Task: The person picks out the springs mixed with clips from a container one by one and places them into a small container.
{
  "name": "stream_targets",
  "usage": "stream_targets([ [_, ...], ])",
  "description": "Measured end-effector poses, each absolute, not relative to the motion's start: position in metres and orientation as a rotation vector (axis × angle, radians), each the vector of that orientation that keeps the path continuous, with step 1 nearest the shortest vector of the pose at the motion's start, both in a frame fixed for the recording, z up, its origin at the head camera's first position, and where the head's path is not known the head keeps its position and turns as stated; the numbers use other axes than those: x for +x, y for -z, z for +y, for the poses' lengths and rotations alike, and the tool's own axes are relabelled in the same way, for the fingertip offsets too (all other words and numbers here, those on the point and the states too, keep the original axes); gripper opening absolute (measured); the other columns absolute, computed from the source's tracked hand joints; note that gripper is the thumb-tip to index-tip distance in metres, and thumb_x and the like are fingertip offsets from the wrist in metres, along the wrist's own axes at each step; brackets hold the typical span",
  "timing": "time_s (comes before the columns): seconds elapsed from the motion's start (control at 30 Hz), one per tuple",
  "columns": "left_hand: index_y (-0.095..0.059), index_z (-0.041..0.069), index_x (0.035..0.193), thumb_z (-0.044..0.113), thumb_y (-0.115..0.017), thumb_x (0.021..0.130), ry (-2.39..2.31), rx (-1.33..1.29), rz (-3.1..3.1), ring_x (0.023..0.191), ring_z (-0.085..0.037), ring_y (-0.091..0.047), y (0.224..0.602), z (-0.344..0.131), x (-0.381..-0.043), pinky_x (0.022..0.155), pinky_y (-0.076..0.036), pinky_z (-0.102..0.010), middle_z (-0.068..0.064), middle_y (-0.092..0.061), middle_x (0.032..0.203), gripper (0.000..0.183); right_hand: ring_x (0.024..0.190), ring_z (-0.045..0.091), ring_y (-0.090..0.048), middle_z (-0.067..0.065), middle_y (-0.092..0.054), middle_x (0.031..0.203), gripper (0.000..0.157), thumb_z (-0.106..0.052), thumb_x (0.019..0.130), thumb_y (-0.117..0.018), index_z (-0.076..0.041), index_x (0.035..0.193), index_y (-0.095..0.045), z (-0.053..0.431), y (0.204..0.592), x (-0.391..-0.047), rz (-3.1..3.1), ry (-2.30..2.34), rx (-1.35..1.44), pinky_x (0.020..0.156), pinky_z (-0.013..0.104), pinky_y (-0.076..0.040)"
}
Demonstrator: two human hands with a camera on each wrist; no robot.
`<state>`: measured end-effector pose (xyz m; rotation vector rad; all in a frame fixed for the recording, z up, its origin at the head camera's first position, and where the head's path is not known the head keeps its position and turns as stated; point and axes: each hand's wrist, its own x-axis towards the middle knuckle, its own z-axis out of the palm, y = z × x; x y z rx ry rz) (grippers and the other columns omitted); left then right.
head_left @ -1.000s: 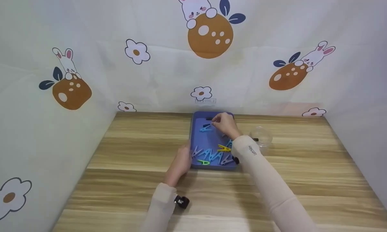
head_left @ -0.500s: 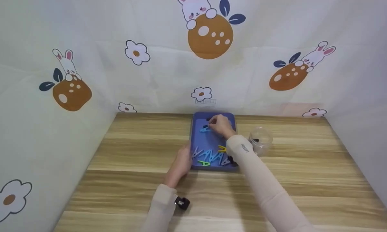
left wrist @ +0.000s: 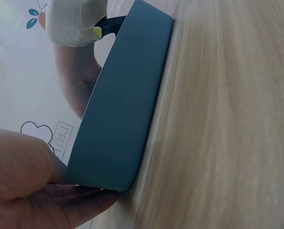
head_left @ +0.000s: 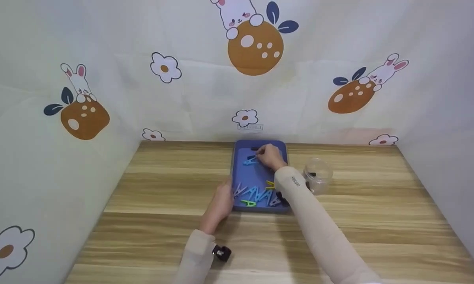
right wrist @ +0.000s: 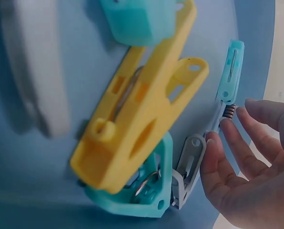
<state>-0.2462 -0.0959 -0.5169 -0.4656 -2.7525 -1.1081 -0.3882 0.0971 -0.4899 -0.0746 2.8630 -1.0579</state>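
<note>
My left hand (head_left: 222, 199) holds the near left side of a blue tray (head_left: 246, 144). In the left wrist view, fingers (left wrist: 92, 206) meet the tray's outer wall (left wrist: 118, 105) and the thumb's end is hidden at the rim. My right hand (head_left: 271, 156) reaches into the tray's far half. Its fingertips touch a small dark ribbed piece (right wrist: 229, 112) beside a light blue clothespin (right wrist: 231, 71); whether they pinch it is unclear. A grey clothespin (right wrist: 187, 164) lies by the fingers. A yellow clothespin (right wrist: 132, 105) fills the right wrist view's middle.
Several blue, purple and green clothespins (head_left: 249, 203) lie in the tray's near end. Another dark piece (head_left: 255, 148) is near its far wall. A clear round container (head_left: 319, 185) with something dark inside stands right of the tray. A patterned cloth (head_left: 197, 86) hangs behind the wooden table (head_left: 169, 177).
My right hand has moved a little left and nearer within the tray, to the dark piece by the light blue clothespin. The left hand stays at the tray's side.
</note>
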Motion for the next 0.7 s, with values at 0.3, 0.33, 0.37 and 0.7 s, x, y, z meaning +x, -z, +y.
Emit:
stream_targets([
  [0.3,-0.045,-0.018,0.147,-0.01,-0.042,0.104,1.124,-0.443,-2.779,0.125,-0.048,-0.062,0.5169,-0.096,-0.2448,0.107,-0.053,-0.057,-0.038,-0.061,0.134,0.044,0.108,0.03,-0.072,0.015,-0.077,0.118,0.023,-0.016,0.1,-0.07,-0.001,0.116,-0.079,0.0928,0.4891,-0.3902,2.871,1.024,-0.029,0.099,0.044,-0.058],
  [0.33,-0.046,-0.018,0.147,-0.01,-0.042,0.105,1.124,-0.445,-2.777,0.126,-0.048,-0.062,0.5169,-0.096,-0.2451,0.107,-0.052,-0.057,-0.038,-0.061,0.134,0.043,0.107,0.03,-0.072,0.015,-0.077,0.117,0.023,-0.017,0.099,-0.071,-0.001,0.114,-0.079,0.0921,0.4886,-0.3901,2.876,1.018,-0.027,0.098,0.044,-0.058],
  [0.37,-0.046,-0.017,0.147,-0.01,-0.042,0.105,1.121,-0.449,-2.773,0.126,-0.048,-0.062,0.5171,-0.096,-0.2452,0.108,-0.052,-0.057,-0.037,-0.061,0.135,0.043,0.106,0.03,-0.072,0.014,-0.078,0.115,0.023,-0.018,0.099,-0.071,-0.001,0.113,-0.08,0.0913,0.4883,-0.3901,2.886,1.008,-0.026,0.098,0.044,-0.057],
  [0.7,-0.043,-0.016,0.151,-0.01,-0.041,0.104,1.146,-0.41,-2.802,0.131,-0.049,-0.058,0.5175,-0.0944,-0.2463,0.112,-0.048,-0.057,-0.037,-0.057,0.142,0.047,0.094,0.025,-0.071,0.009,-0.079,0.105,0.02,-0.022,0.093,-0.076,-0.005,0.102,-0.082,0.0888,0.4919,-0.3937,2.91,0.99,0.05,0.092,0.042,-0.058],
])
